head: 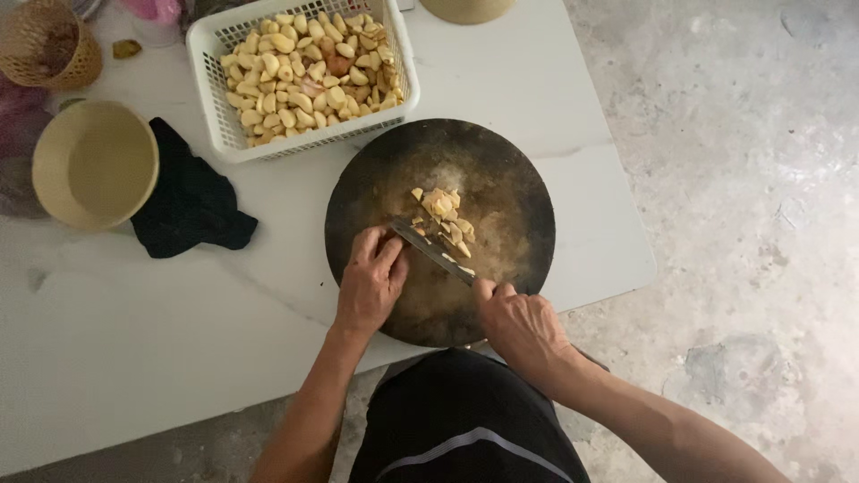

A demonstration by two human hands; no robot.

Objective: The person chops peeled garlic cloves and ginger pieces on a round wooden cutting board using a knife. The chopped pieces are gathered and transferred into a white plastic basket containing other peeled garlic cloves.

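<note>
Garlic pieces (445, 215) are heaped near the middle of a round dark chopping board (358, 192), which is taken as the landmark for all that follows. Far to the upper left of the board, a small woven basket (46, 43) is seen at the corner of the white surface (134, 331). Left of the board, a pale empty bowl (94, 163) is set, and a dark cloth (190, 201) is spread between that bowl and the board. Just above the board, touching its upper left edge, a white plastic basket (208, 94) filled with peeled garlic cloves (304, 76) is placed. On the board's lower left part, the left hand (369, 279) is laid, its fingers (374, 243) bent loosely and pressed against the top of a knife blade (431, 250). The blade is held slantwise across the board, directly below the garlic pieces, some of which are touched by it. At the board's lower right edge, the right hand (521, 324) is closed around the knife handle, which is hidden inside the fist. Right of the board, grey concrete floor (743, 179) is seen beyond the surface edge.
</note>
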